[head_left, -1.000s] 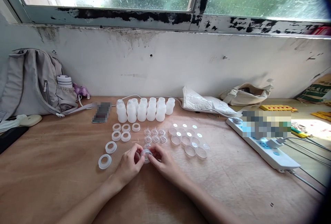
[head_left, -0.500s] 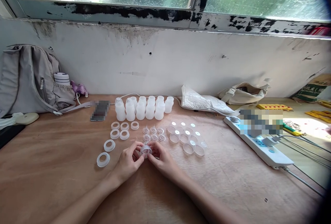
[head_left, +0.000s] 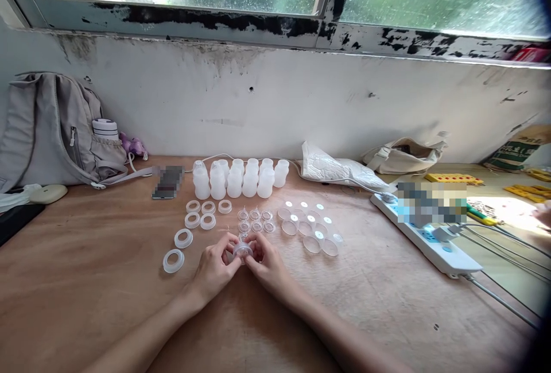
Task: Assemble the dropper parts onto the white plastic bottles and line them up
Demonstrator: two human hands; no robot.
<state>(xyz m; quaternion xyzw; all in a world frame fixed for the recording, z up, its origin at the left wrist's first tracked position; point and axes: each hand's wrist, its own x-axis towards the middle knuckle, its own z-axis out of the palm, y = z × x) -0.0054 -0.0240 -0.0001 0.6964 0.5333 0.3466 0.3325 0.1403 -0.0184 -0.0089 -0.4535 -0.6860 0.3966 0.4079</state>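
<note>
Both bare hands meet over the table (head_left: 241,327), near its front and close to the middle of the view. The left hand (head_left: 215,264) has its grip closed on one side of a translucent ring (head_left: 243,251), thumb and fingers pinching the rim, and the right hand (head_left: 269,261) pinches the opposite side in the same way, so the ring sits between the two sets of fingertips. The fingers cover much of it, and whether a second transparent part is seated inside it is hard to tell. Just beyond the fingers stand small transparent pieces (head_left: 257,226) with thin tips, six of them in two rows of three. To the left of these lie seven loose whitish rings (head_left: 173,269), five grouped toward the back and two nearer the left hand. To the right, round transparent caps (head_left: 311,244) are spread close together, with white dots showing among them. Behind all this, frosted bottles (head_left: 249,182) stand upright in a tight cluster, with a phone (head_left: 166,186) lying to their left and a white packet (head_left: 340,171) to their right. A white power strip (head_left: 447,258) lies farther right, and a grey backpack (head_left: 38,132) leans by the wall at the left.
</note>
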